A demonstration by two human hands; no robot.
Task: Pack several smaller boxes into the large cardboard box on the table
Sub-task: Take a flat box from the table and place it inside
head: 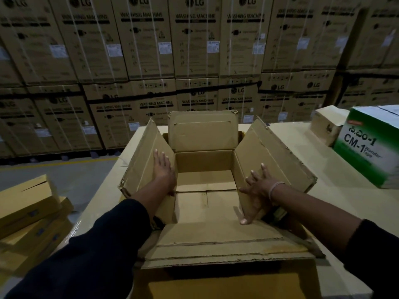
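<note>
- Head view, table (pixel 302 147): bore the large cardboard box (pixel 204 160) at centre, its four flaps raised or splayed, interior holding nothing.
- Step, as judged: flaps being spread for loading; packing not yet begun. Next move called for fetching a smaller box, such as the green-and-white carton (pixel 371 147) or the brown carton (pixel 328 124) at right.
- Left hand (pixel 163 167): fingers straight, palm pressed flat against the left flap.
- Right hand (pixel 258 186): fingers fanned wide, pressed on the right flap; nothing gripped.
</note>
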